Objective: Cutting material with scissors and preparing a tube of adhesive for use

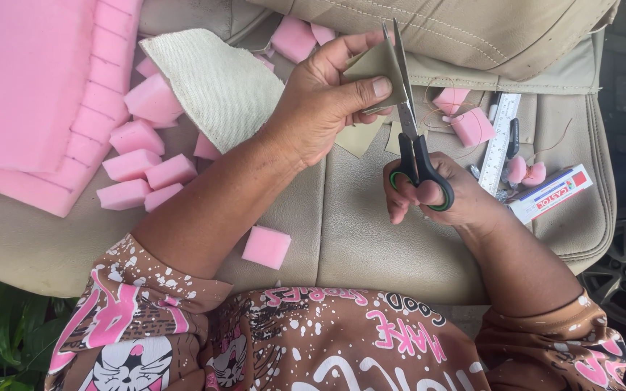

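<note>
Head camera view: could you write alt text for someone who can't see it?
A right hand works scissors through an olive fabric piece pinched by the left hand. Pink foam blocks, a ruler and a glue box lie on a beige seat cushion.

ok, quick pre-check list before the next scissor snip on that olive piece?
1. Left hand pinches the olive material piece: ok.
2. Right hand fingers in the black-handled scissors loops: ok.
3. Blades at the piece's edge: ok.
4. Left thumb away from the blades: not ok, right beside them.
5. Cut line marked: cannot tell.
6. Ruler within reach on the beige seat cushion: ok.
</note>
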